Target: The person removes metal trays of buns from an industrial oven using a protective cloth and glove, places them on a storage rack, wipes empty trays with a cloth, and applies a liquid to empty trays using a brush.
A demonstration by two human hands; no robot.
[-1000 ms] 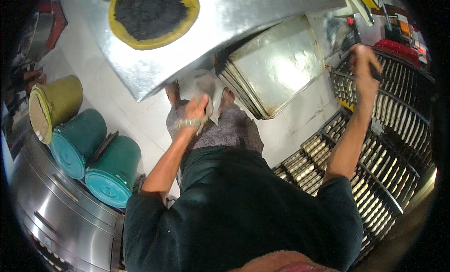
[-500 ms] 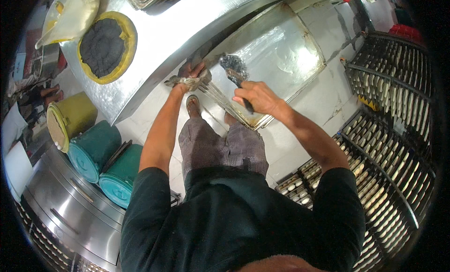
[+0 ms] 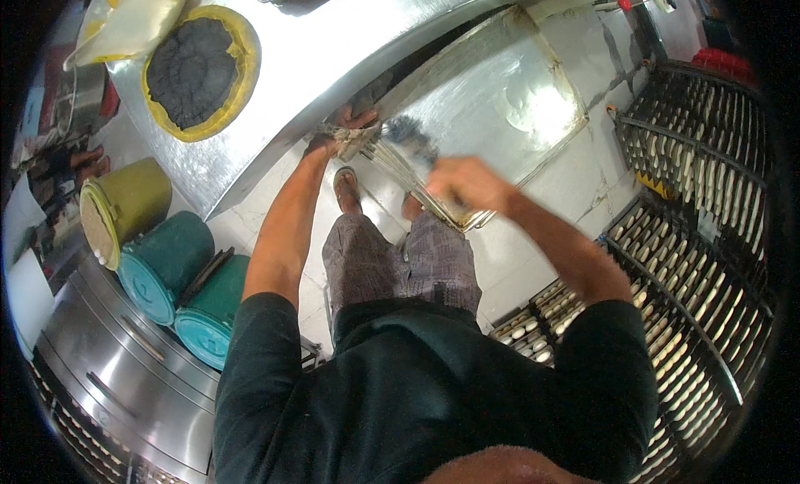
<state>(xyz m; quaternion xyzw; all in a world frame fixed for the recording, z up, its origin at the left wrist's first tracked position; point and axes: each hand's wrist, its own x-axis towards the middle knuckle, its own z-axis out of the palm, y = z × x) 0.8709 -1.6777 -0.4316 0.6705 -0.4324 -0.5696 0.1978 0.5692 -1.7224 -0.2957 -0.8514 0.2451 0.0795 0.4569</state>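
A stack of metal baking trays (image 3: 475, 88) lies beside the steel table, its near edges showing as several thin rims. My right hand (image 3: 468, 184) is closed around the handle of a brush (image 3: 407, 132) with dark bristles, blurred by motion, over the top tray's left part. At the stack's left corner, my left hand (image 3: 357, 122) is closed on a crumpled, dirty cloth (image 3: 352, 140). That cloth rests against the tray rims; whether the fingers also grip the rims is hidden.
On the steel table (image 3: 292, 59) stands a yellow-rimmed tub (image 3: 250, 67) of dark grey stuff. Racks (image 3: 683, 300) filled with rows of pale dough pieces stand at right. A yellow bucket (image 3: 146, 192) and teal bins (image 3: 171, 259) are at left. My feet are below the trays.
My right hand and the brush have swung slightly, the bristles now lower and nearer the cloth. My left hand has stayed at the trays' corner, and the view has shifted a little.
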